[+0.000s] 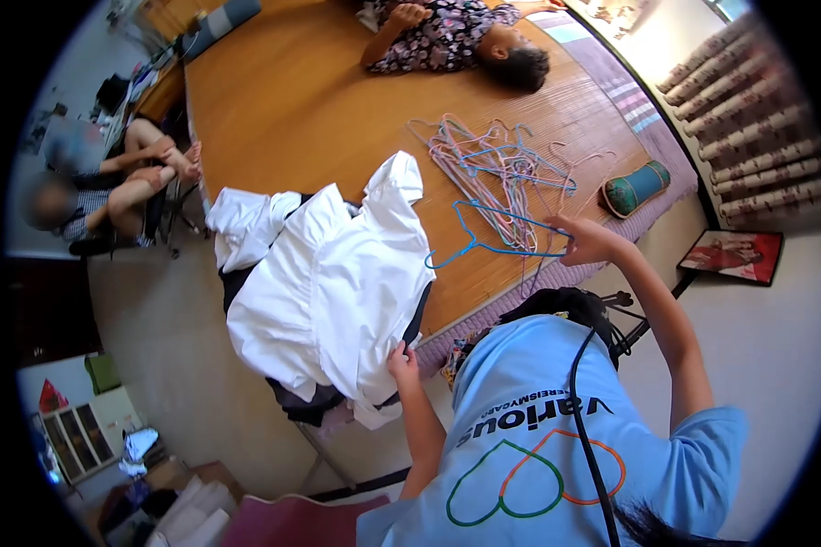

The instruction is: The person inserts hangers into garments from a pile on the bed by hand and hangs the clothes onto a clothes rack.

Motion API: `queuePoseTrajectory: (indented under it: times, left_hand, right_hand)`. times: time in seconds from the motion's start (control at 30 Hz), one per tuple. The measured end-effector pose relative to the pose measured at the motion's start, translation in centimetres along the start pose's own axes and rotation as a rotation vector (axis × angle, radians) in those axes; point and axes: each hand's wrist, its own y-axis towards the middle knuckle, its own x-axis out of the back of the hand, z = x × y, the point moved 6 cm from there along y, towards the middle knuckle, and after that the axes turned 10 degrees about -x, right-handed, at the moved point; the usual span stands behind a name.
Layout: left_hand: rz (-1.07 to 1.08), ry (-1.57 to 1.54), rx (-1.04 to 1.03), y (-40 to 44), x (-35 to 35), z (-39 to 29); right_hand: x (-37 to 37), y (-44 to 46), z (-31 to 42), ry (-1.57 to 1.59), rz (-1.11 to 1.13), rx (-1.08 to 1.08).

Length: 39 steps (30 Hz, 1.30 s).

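A blue hanger (472,244) is in my right hand (586,241), its hook pointing left and its frame over the bed's front edge. My left hand (403,361) pinches the right edge of a white garment (324,283). The white garment lies spread over dark clothing (306,404) at the bed's front left, partly hanging over the edge. Beyond my right hand a tangled pile of pink, blue and white hangers (493,173) rests on the mat.
A person in a floral top (442,36) lies on the mat-covered bed (283,109). Another person (91,196) sits at the left. A green cushion (636,190) lies near the bed's right corner. A framed picture (732,255) stands at the right.
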Motion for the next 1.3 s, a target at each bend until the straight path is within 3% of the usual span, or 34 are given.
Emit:
queuePoseTrajectory:
  times: [0.13, 0.2, 0.4, 0.47, 0.5, 0.6, 0.73, 0.83, 0.9, 1.2, 1.3]
  left_hand:
    - [-0.032, 0.21, -0.006, -1.7, 0.3, -1.1]
    - [-0.075, 0.428, -0.209, -2.0, 0.4, -2.4]
    - [-0.203, 0.654, -0.375, -4.1, 1.1, -5.7]
    - [-0.164, 0.927, -0.565, -4.6, 1.1, -8.1]
    - [-0.15, 1.214, -0.684, -2.5, 2.7, -8.4]
    - [-0.216, 1.432, -0.894, -8.3, -0.8, -14.5]
    - [-0.095, 1.407, -1.026, -11.2, -2.5, -19.7]
    - [-0.122, 1.33, -1.086, -13.0, -2.4, -22.3]
    - [0.023, 1.102, -1.088, -15.1, -3.4, -23.7]
    - [0.015, 0.699, -1.052, -18.1, -2.7, -24.9]
    - [0.031, 0.701, -1.19, -18.7, -2.8, -24.7]
  right_hand:
    - [-1.6, 0.6, 0.5, -0.025, 0.098, -0.001]
    - [-2.1, 0.8, 0.2, -0.016, 0.077, 0.057]
    - [-3.1, 0.1, 0.6, -0.067, 0.091, 0.106]
    - [-3.3, -0.2, 0.8, 0.027, 0.175, 0.087]
    - [-3.5, -0.1, 0.6, 0.071, 0.214, 0.096]
    - [-4.7, 0.4, 0.5, 0.267, 0.419, 0.152]
    - [-5.1, 0.2, 2.9, 0.337, 0.719, 0.142]
    - [-5.2, 0.3, 6.0, 0.226, 0.831, 0.237]
    - [-5.5, 0.7, 7.3, 0.211, 0.937, 0.285]
    - [-5.0, 3.0, 10.6, 0.27, 0.843, 0.424]
    - [-4.8, 2.9, 10.8, 0.32, 0.823, 0.414]
